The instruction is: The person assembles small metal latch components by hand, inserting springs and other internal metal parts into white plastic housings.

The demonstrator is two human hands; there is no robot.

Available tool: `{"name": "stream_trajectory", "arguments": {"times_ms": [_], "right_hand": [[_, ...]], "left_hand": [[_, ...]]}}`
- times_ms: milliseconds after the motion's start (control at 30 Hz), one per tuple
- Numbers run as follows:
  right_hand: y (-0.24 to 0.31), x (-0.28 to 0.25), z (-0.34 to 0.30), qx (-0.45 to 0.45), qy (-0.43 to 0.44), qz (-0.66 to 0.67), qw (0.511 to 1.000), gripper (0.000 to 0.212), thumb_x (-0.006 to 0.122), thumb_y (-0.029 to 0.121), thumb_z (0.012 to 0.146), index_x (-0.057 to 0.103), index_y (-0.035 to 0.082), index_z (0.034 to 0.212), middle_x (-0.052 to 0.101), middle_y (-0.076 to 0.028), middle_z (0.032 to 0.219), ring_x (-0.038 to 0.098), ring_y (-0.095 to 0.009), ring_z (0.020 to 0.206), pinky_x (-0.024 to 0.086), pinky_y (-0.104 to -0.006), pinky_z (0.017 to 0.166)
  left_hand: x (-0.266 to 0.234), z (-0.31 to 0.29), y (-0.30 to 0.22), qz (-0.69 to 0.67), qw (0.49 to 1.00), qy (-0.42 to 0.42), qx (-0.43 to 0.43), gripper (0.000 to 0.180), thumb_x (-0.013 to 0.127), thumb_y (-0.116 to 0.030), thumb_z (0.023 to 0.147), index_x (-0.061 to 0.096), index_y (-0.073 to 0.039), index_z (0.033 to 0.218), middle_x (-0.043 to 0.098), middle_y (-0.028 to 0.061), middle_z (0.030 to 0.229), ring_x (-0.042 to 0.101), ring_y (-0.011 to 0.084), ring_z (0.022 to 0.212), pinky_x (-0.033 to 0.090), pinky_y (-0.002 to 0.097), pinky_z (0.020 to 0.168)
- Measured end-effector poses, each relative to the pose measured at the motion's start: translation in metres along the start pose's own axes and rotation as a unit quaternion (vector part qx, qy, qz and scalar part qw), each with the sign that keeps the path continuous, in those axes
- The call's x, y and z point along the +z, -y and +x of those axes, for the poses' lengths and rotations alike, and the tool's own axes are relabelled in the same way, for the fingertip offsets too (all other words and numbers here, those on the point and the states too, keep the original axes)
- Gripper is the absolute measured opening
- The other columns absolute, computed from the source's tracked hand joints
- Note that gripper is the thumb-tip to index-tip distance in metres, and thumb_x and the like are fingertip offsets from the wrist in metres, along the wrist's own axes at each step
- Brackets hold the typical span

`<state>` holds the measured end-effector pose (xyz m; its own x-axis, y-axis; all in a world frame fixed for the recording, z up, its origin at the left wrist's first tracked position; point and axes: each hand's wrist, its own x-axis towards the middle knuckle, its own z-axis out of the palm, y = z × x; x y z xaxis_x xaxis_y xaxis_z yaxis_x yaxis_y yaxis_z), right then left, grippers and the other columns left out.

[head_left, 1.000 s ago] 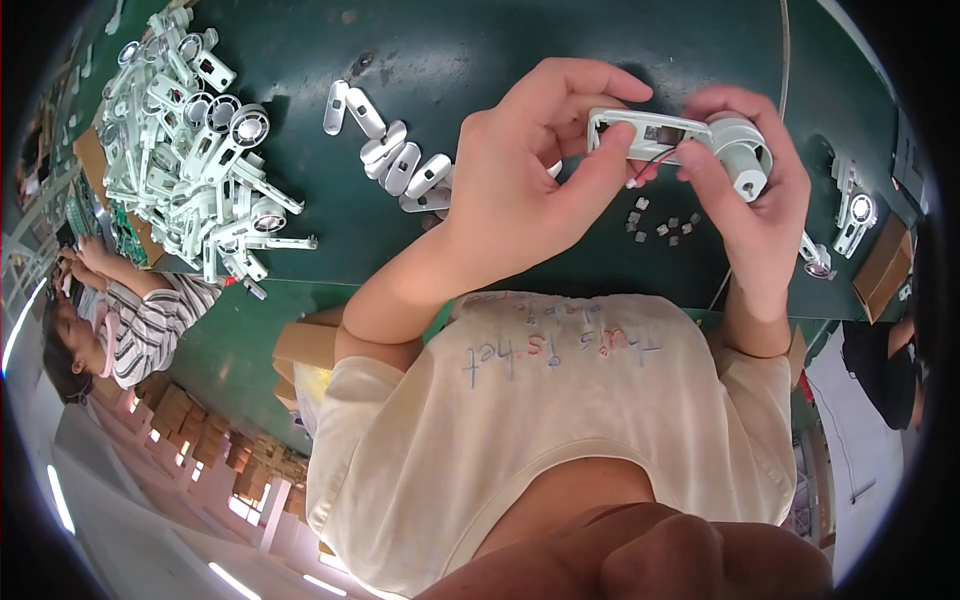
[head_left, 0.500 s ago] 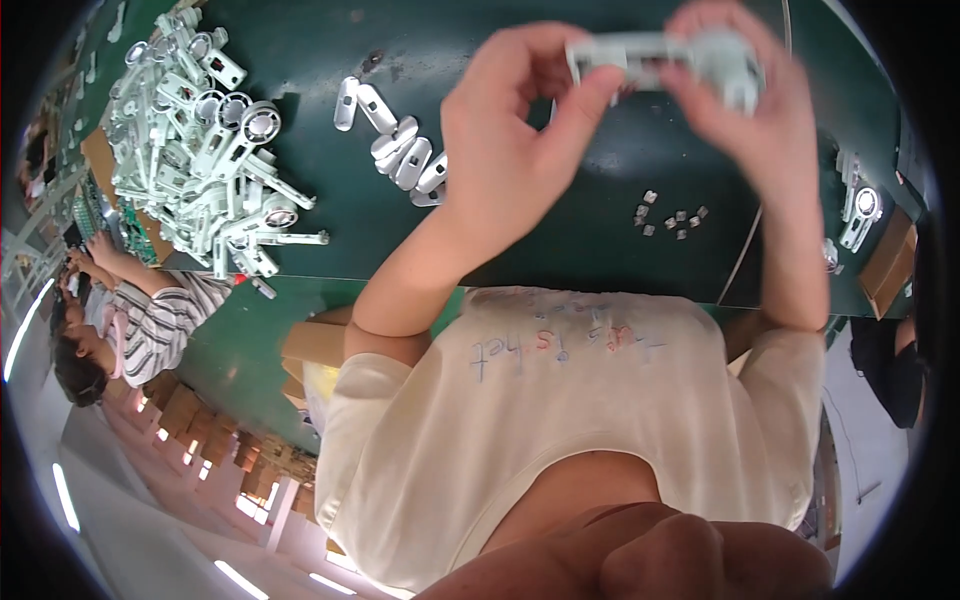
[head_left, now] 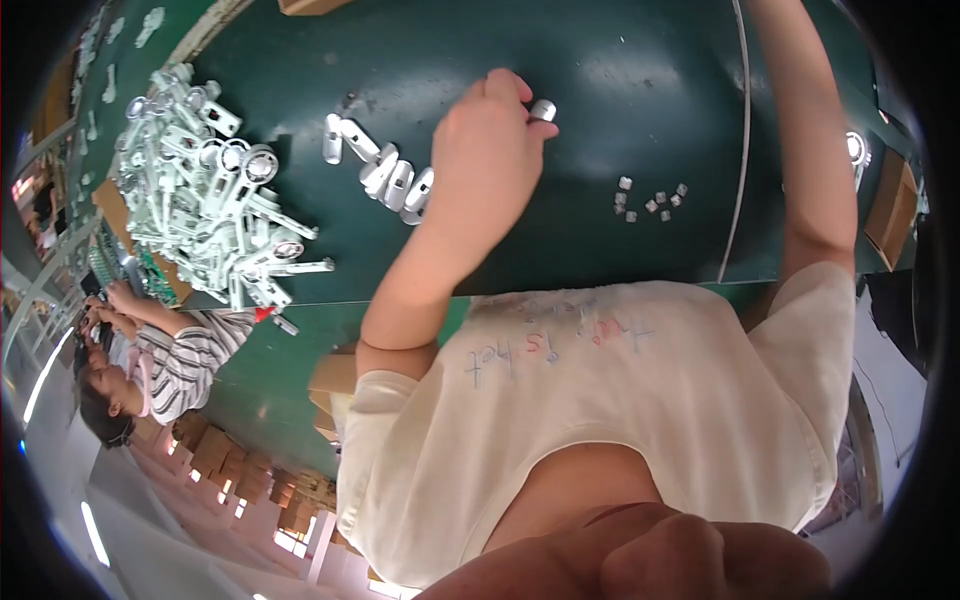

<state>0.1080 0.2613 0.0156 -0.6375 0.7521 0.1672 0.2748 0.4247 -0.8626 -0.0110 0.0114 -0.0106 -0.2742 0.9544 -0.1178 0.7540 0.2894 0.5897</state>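
My left hand (head_left: 492, 145) is over the middle of the dark green table, its fingers closed on a silver cover (head_left: 544, 110) whose rounded end sticks out past thumb and fingertips. The rest of that cover is hidden by the hand. Just left of the hand lie several more silver oblong covers (head_left: 398, 183), some with a small dark slot. My right forearm (head_left: 812, 130) stretches away along the right side; its hand is beyond the upper edge of the picture. Several tiny metallic squares (head_left: 652, 206) lie on the table between my arms.
A big heap of pale green-white plastic parts with round ringed ends (head_left: 215, 190) covers the table's left side. An open cardboard box (head_left: 890, 215) stands at the right edge, near a ringed part (head_left: 855, 150). Another person in a striped top (head_left: 185, 365) works at far left.
The pale plastic part that both hands held is out of sight. My right arm has reached away beyond the upper edge; my left hand came lower and grips a silver cover.
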Motion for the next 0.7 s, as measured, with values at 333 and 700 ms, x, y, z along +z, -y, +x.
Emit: {"name": "stream_trajectory", "arguments": {"times_ms": [333, 700], "right_hand": [[0.049, 0.035, -0.187, -0.032, 0.264, -0.119, 0.957, 0.018, 0.058, -0.004, 0.07, 0.056, -0.003, 0.088, 0.051, -0.012, 0.089, 0.052, -0.027, 0.086, 0.046, -0.0348, 0.074], [0.047, 0.028, -0.174, 0.204, 0.085, 0.255, 0.941, 0.015, 0.063, 0.0, 0.082, 0.062, -0.002, 0.097, 0.065, -0.007, 0.085, 0.06, -0.011, 0.07, 0.049, -0.0234, 0.062]], "left_hand": [[-0.017, 0.016, 0.004, -0.506, 0.861, 0.006, -0.051, 0.014, 0.06, 0.001, 0.084, 0.059, 0.003, 0.098, 0.064, 0.0085, 0.083, 0.063, 0.0124, 0.07, 0.053, 0.022, 0.063], [-0.027, 0.003, -0.016, -0.581, 0.813, 0.001, -0.04, 0.022, 0.055, 0.003, 0.085, 0.057, 0.008, 0.107, 0.065, 0.0163, 0.084, 0.067, 0.0225, 0.075, 0.055, 0.0275, 0.067]]}}
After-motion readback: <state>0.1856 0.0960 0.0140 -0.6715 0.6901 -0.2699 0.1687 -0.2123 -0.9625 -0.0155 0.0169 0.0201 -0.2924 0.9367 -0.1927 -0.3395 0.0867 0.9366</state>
